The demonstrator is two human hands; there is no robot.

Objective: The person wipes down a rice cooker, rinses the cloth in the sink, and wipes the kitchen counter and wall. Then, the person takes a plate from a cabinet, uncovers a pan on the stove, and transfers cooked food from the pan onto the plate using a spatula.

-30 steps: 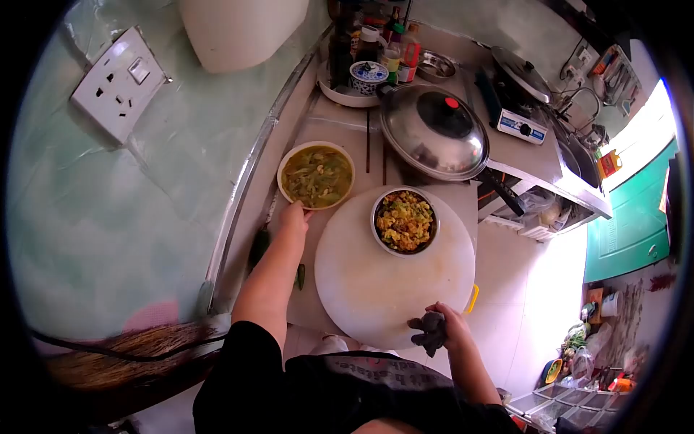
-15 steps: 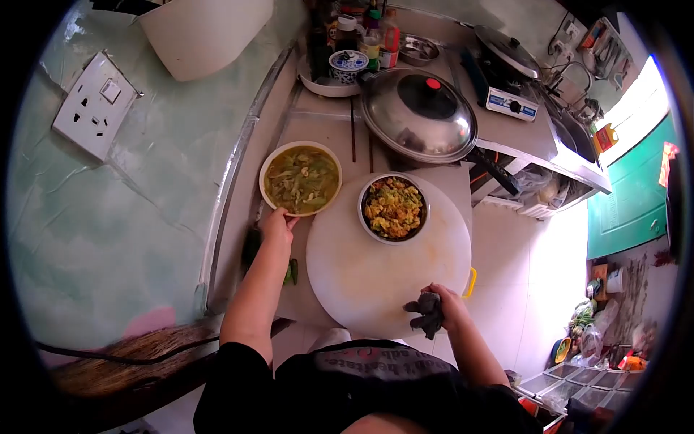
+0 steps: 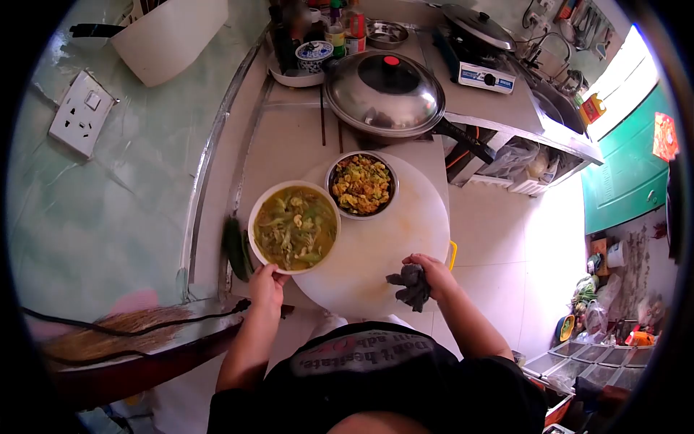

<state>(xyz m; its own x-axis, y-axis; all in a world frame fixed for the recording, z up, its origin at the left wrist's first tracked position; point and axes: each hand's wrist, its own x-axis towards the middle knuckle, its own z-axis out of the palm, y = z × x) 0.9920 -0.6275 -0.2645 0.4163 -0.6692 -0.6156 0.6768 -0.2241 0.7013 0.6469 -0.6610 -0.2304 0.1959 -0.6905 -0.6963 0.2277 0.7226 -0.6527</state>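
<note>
My left hand (image 3: 267,288) grips the near rim of a large pale bowl (image 3: 254,239), fingers closed on its edge. Greenish-yellow soup (image 3: 296,228) with leafy vegetables fills this bowl, which overlaps the left side of a round white chopping board (image 3: 390,231); whether it rests there or is lifted a little, I cannot tell. A crumpled dark grey cloth (image 3: 410,287) is held in my right hand (image 3: 431,276) over the board's near right edge. Close beside the soup, a metal bowl (image 3: 394,200) of yellow egg-like food (image 3: 361,184) sits on the board.
Behind the board stands a lidded wok (image 3: 383,94), its handle (image 3: 466,141) pointing right. Chopsticks (image 3: 323,119) lie on the counter to its left. Dark green cucumber-like vegetables (image 3: 235,249) lie by the wall. A portable stove (image 3: 484,76) stands at the back right.
My left hand has drawn the soup bowl toward me, from the counter's far left onto the board's left side. The view has shifted slightly. My right hand still holds the cloth.
</note>
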